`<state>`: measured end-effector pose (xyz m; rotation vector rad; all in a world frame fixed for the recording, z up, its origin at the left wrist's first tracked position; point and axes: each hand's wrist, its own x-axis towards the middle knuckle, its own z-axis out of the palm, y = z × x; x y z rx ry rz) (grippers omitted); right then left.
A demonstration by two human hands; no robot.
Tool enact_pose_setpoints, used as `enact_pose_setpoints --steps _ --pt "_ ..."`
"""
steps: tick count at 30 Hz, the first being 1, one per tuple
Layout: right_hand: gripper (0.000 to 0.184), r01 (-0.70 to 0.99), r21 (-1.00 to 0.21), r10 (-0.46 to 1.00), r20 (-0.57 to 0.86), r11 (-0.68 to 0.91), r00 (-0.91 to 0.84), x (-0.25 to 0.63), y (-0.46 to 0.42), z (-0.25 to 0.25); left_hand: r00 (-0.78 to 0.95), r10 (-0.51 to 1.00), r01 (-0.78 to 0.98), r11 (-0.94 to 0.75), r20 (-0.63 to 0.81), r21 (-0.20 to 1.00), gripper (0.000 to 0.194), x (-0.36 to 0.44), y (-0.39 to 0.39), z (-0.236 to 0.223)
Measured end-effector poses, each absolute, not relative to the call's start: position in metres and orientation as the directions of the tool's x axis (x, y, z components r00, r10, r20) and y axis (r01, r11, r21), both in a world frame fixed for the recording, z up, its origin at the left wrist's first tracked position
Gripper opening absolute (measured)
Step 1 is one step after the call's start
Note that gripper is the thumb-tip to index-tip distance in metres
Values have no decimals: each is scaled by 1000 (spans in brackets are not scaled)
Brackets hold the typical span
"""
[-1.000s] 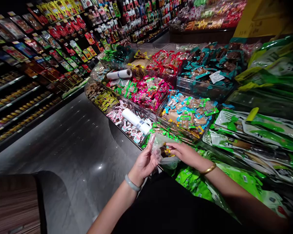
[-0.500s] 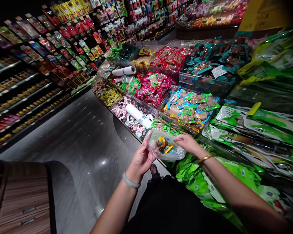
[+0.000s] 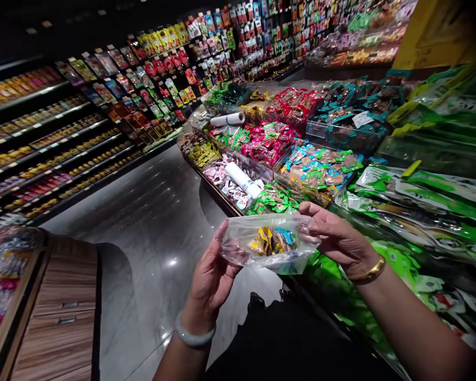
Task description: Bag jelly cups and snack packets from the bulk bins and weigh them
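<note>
A clear plastic bag (image 3: 238,233) is stretched between my two hands, above the front edge of the snack display. Inside it lie several small wrapped snacks (image 3: 273,241) in yellow and blue packaging. My left hand (image 3: 214,272), with a pale bangle at the wrist, grips the bag's left end between thumb and fingers. At the right end, my right hand (image 3: 339,235) pinches the plastic; a gold bangle is on that wrist. Just beyond the bag are green-wrapped snacks (image 3: 275,200) and a white roll of plastic bags (image 3: 243,180).
Bins of wrapped snacks (image 3: 321,166) spread ahead, with a second bag roll (image 3: 227,119) farther back. Large green packages (image 3: 428,206) lie on the right. A wooden cabinet (image 3: 59,301) stands at lower left beside the grey floor (image 3: 150,227). Stocked shelves (image 3: 75,127) line the far wall.
My hands have moved apart, spreading the bag wider, and the right hand has shifted to the right. The view has turned left, showing more of the shelves and cabinet.
</note>
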<state>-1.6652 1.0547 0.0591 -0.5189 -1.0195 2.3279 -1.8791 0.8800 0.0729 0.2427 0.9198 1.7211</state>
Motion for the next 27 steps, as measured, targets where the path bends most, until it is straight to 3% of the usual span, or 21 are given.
enact_pose_setpoints --steps 3,5,8,10,12,14,17,20,23,27 --pt "41 -257 -894 700 -83 -366 -709 -1661 1003 46 -467 828 -690 -122 -310 713 32 -1872 820 59" --pt "27 -101 -994 787 23 -50 -617 -1656 963 33 -506 799 -651 -108 -324 751 30 -1864 777 47" --pt "15 224 -878 822 267 422 -502 -1643 898 12 -561 770 -551 -74 -303 831 29 -1849 711 30" --pt "16 358 -769 819 353 529 -452 -1631 855 1 -613 741 -458 -51 -274 888 29 -1837 669 20" --pt "17 408 -756 845 359 512 -396 -1616 815 -9 -646 715 -384 0 -268 923 30 -1825 631 14" --pt "19 383 -833 898 273 400 -346 -1598 779 -16 -644 707 -355 63 -293 933 32 -1810 597 11" --pt "25 199 -979 943 -18 52 -332 -1563 732 -19 -630 708 -339 118 -318 933 34 -1783 554 13" --pt "29 13 -970 898 -228 -241 -375 -1522 692 -12 -619 723 -306 140 -308 942 32 -1747 516 18" --pt "28 -108 -931 878 -283 -348 -387 -1479 656 -5 -610 730 -305 146 -310 941 32 -1701 480 24" --pt "25 -246 -901 892 -254 -359 -373 -1413 613 -10 -633 699 -371 103 -333 923 30 -1625 435 26"
